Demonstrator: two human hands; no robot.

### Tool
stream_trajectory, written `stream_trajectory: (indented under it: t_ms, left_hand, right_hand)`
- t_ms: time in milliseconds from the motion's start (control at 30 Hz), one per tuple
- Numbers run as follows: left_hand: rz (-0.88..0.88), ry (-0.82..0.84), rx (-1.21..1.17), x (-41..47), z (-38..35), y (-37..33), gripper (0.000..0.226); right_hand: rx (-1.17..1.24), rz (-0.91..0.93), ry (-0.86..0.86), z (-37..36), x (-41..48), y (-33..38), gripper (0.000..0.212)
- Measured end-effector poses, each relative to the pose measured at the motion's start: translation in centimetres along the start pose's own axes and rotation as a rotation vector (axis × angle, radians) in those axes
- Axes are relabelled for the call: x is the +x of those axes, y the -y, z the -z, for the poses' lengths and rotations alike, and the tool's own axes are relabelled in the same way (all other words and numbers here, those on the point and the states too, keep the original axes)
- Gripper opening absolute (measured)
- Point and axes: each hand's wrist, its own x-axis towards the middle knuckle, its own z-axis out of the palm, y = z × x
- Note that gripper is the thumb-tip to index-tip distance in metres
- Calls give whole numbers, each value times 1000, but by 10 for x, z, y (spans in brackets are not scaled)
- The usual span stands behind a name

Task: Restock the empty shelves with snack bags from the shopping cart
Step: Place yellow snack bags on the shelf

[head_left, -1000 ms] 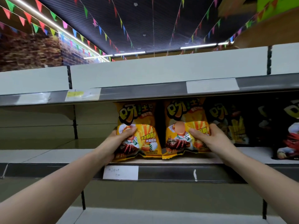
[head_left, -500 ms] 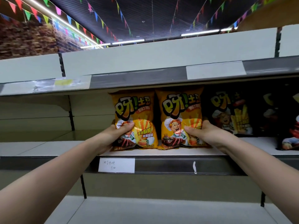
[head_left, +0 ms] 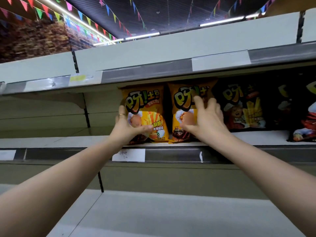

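Observation:
Two yellow snack bags stand upright side by side on the middle shelf (head_left: 256, 136). My left hand (head_left: 126, 127) grips the left yellow bag (head_left: 147, 103) at its left edge, thumb across the front and fingers behind. My right hand (head_left: 205, 120) lies against the front of the right yellow bag (head_left: 181, 100) with its fingers spread and straight, not curled round it. The lower part of each bag is hidden behind my hands. No shopping cart is in view.
Black snack bags (head_left: 242, 108) of the same brand stand right of the yellow ones, with another dark bag (head_left: 304, 120) at the far right. The upper shelf's edge (head_left: 153, 72) hangs just above the bag tops. A bare lower shelf (head_left: 171, 211) lies below; a price label (head_left: 129, 155) sits under my left hand.
Both bags went from tilted to upright on the shelf. My right hand let go of its pinch and spread over the bag's front, higher up. My left hand slid up the left bag's edge.

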Motion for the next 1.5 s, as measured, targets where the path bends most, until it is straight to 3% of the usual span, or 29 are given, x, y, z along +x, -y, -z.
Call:
stream_trajectory:
  t_ms: [133,300,367,467,600,833,967,1100,1267,1500]
  left_hand:
    - [3,18,178,1,-11,-10,110]
    - [74,48,200,10,-13,-8,96]
    - [88,76,189,10,-11,-7,101]
    - [67,84,133,6,-7,-3,128]
    - [13,13,85,-14,-2,-7,143]
    - [-52,-246,163,-88,20,-9,88]
    - [39,-333,224,-156,54,20,73]
    - [271,-375,241,-235,83,67,65]
    - [535,-420,353,-329,103,117,65]
    - [724,-529,443,-401,93,124,66]
  right_hand:
    - [-170,-4,79,-7,7,3,78]
    - [-224,6,46,-15,8,0,73]
    - [-227,13,20,-18,6,-1,73]
    - [-239,21,-7,-19,4,1,76]
    - [-189,93,-175,-15,-1,15,80]
    - [271,416,-153,-34,-24,86,48]
    - [557,523,-46,-63,-60,143,41]
    - [744,549,198,-106,-125,194,33]
    - [750,614,542,-148,-212,233,36]
    - [796,728,778,-170,-275,241,41]
